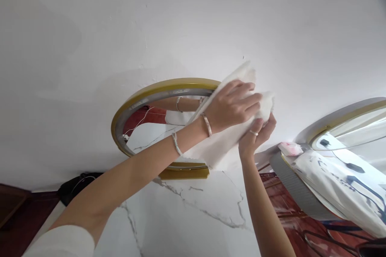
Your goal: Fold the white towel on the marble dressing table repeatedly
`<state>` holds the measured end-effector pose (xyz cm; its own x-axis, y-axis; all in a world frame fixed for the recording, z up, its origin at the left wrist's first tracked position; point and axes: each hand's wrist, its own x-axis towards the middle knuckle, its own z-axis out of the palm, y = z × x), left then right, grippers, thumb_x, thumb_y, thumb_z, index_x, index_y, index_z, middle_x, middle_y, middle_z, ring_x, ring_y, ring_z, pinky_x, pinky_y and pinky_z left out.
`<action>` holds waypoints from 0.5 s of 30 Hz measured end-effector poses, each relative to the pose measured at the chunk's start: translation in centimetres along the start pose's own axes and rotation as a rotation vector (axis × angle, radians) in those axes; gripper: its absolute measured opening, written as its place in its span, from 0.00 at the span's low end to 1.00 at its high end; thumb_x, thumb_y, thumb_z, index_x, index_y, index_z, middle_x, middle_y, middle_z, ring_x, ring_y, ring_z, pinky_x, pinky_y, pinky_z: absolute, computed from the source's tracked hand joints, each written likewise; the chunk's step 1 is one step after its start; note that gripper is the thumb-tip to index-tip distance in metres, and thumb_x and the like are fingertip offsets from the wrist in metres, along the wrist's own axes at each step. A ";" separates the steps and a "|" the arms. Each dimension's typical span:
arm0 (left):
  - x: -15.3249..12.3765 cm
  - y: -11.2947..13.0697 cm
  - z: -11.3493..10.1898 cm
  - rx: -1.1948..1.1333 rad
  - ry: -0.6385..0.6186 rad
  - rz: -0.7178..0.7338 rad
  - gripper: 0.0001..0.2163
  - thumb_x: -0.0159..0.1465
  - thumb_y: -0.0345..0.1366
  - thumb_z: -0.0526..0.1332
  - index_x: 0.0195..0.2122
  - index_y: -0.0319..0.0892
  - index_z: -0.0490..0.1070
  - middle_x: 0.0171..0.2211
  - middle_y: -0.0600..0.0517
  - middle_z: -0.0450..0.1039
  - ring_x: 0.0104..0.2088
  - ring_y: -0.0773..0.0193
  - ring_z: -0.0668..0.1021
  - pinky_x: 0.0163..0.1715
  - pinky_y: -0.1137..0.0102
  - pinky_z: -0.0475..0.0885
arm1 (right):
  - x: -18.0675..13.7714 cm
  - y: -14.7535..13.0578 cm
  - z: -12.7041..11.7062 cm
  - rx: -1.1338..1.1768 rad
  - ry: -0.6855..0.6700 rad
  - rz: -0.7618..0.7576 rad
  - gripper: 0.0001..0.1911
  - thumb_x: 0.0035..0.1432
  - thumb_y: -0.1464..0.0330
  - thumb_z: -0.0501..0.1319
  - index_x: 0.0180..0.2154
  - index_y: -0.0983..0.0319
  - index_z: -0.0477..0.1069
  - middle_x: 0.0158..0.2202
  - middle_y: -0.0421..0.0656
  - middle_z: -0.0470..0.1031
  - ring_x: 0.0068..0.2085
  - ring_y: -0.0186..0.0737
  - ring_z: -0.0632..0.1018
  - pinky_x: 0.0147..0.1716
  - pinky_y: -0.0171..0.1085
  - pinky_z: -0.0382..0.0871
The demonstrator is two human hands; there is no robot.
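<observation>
A round mirror with a gold frame (137,97) stands on a white marble top (193,217) against the white wall. Both of my hands hold a white cloth (224,144) raised in front of the mirror's right side. My left hand (230,104) lies over the cloth with its fingers curled on the bunched end; two bracelets sit on that wrist. My right hand (256,134), wearing a ring, grips the same bunched end from below. The cloth hangs down over the mirror's right edge and hides it. The mirror reflects an arm and the cloth.
A second gold-rimmed round mirror (350,122) stands at the right, with a white printed bag (337,184) and a small pink-and-white packet (290,148) beside it. A dark object (76,186) lies at the left by the wall. Red-brown floor shows at lower right.
</observation>
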<state>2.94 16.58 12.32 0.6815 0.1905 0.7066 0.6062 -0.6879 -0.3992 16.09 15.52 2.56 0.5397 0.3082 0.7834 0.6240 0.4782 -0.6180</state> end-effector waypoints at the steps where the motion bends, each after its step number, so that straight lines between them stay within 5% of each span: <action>1: -0.9 -0.7 -0.9 0.018 0.063 -0.053 0.14 0.70 0.30 0.48 0.46 0.49 0.72 0.51 0.58 0.72 0.57 0.64 0.69 0.57 0.58 0.63 | 0.4 -1.0 0.8 -0.024 0.013 -0.069 0.23 0.67 0.55 0.46 0.55 0.61 0.65 0.50 0.48 0.70 0.53 0.50 0.69 0.54 0.56 0.59; 6: -8.5 -3.7 -5.0 0.069 0.383 -0.357 0.08 0.69 0.33 0.53 0.41 0.46 0.72 0.48 0.60 0.76 0.53 0.67 0.74 0.54 0.60 0.68 | 0.9 -6.4 4.7 -0.052 -0.153 -0.424 0.23 0.66 0.55 0.47 0.55 0.59 0.66 0.54 0.47 0.67 0.59 0.53 0.66 0.58 0.61 0.51; 11: -18.0 -5.1 -6.0 0.196 0.550 -0.752 0.10 0.64 0.39 0.60 0.45 0.46 0.71 0.47 0.51 0.75 0.49 0.61 0.75 0.50 0.60 0.71 | -2.4 -10.1 8.1 0.004 -0.460 -0.712 0.24 0.65 0.57 0.50 0.61 0.48 0.59 0.63 0.39 0.59 0.65 0.51 0.58 0.61 0.63 0.45; 15: -24.1 -4.5 -4.9 0.259 0.617 -0.854 0.02 0.62 0.35 0.63 0.35 0.45 0.74 0.40 0.52 0.74 0.41 0.63 0.76 0.40 0.64 0.74 | -6.9 -10.1 9.7 0.138 -1.003 -0.536 0.25 0.66 0.57 0.49 0.62 0.55 0.58 0.62 0.40 0.62 0.62 0.44 0.63 0.61 0.54 0.57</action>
<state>-18.18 11.63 -0.05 -0.2865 0.1012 0.9527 0.8998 -0.3131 0.3038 0.57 16.58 4.02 -0.5092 0.5249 0.6821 0.5374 0.8129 -0.2245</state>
